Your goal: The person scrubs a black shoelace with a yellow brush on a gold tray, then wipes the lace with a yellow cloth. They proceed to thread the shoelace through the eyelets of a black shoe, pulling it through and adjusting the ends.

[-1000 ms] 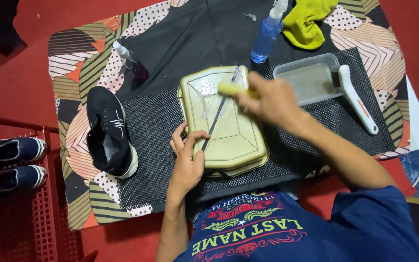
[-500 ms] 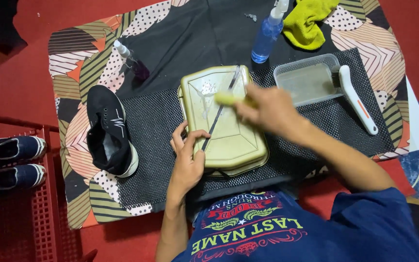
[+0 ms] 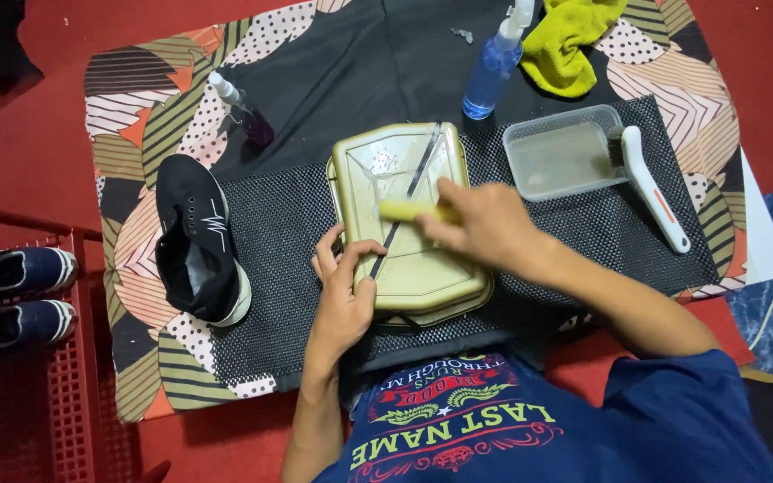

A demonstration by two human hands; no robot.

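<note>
We take the olive-tan shallow tray (image 3: 422, 268) as our landmark: it lies flat on a black dotted mat (image 3: 297, 295), just in front of the person's dark blue printed shirt (image 3: 512, 429). A thin dark lace or strap (image 3: 404, 201) runs slantwise across the tray's face, from its far edge down to its near left side. Our right hand (image 3: 485, 224) sits over the tray's middle, its grip closed round a small yellow brush (image 3: 409, 211) whose end pokes out leftward and rests against the tray's surface; the hand is a little blurred. Our left hand (image 3: 346, 291) lies at the tray's near left edge, fingers (image 3: 351, 255) curled over the rim beside the lower end of the lace, a loose grip steadying the tray; we cannot tell whether it pinches the lace itself. Left of the tray, on the mat's edge, lies a black sneaker with a white sole (image 3: 197, 241). Beyond the tray to the left lies a small spray bottle with dark liquid (image 3: 243, 112), tipped on its side, and beyond it to the right stands a blue spray bottle (image 3: 492, 67) near a yellow cloth (image 3: 570, 45). Right of the tray sits a clear rectangular tub (image 3: 556, 156) with a white-handled brush (image 3: 650, 183) leaning at its side. Under all this is a patterned cloth (image 3: 136, 152) on a red floor (image 3: 29, 116); far left of the tray, two navy shoes (image 3: 20, 295) rest on a red rack (image 3: 64, 376).
</note>
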